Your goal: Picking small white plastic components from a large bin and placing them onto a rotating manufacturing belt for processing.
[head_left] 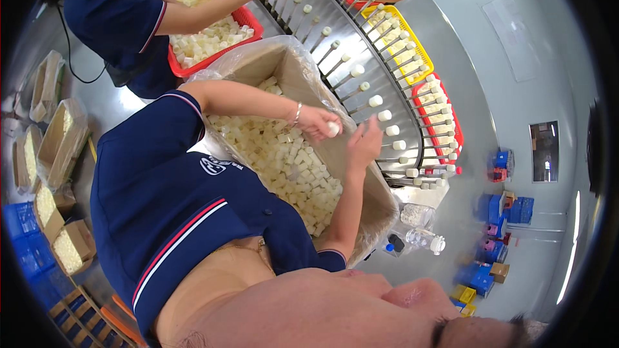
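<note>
Between the fingertips of my left hand [321,123] is a small white cylindrical piece [333,129]. My right hand [365,144] is raised beside it, close to the rods of the machine; its fingers are smeared by motion, so I cannot tell whether they hold anything. Just past those fingers a white cylinder [385,116] sits on a rod tip. Both hands are over a large plastic-lined carton [380,209], which holds a heap of loose white pieces [284,161].
A curved metal conveyor [403,113] bears rows of upright rods, many topped with white pieces. Red basket [248,20] and yellow basket [422,58] hold more pieces. Co-workers stand at upper left and top. Clear bottle [425,241] is near the carton; blue bins [480,277] line the wall.
</note>
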Available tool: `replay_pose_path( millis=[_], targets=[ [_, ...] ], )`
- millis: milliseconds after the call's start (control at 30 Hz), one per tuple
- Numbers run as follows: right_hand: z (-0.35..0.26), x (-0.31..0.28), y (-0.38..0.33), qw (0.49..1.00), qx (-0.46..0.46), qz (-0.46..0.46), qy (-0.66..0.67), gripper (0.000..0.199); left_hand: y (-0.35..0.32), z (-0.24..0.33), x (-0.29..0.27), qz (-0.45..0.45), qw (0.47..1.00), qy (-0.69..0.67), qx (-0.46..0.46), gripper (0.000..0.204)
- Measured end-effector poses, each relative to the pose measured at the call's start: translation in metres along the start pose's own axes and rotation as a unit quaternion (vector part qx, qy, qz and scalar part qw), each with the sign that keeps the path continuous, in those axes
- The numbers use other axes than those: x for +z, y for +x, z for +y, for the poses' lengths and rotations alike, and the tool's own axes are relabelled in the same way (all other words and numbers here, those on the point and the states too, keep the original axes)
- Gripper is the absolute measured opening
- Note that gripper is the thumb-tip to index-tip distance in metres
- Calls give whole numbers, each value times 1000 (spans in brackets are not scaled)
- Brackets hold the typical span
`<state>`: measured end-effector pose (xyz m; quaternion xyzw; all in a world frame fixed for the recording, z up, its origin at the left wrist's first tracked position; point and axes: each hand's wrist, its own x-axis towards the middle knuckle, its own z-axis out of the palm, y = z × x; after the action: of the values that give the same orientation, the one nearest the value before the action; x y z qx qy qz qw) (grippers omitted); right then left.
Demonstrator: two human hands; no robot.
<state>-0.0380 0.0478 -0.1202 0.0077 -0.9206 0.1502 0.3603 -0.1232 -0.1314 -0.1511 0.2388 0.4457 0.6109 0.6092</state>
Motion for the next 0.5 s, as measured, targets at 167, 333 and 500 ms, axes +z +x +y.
replay_pose_path(
  millis=[167,333,500],
  targets=[
    [-16,27,-107,973,-174,-145,33,43,-9,42,16,-1,977,99,188,24],
    [-7,70,-205,908,-53,-410,-67,51,-8,59,11,91,912,280,286,28],
    [-8,88,-248,865,-37,-501,5,40,-23,78,-18,267,823,381,326,34]
  ],
)
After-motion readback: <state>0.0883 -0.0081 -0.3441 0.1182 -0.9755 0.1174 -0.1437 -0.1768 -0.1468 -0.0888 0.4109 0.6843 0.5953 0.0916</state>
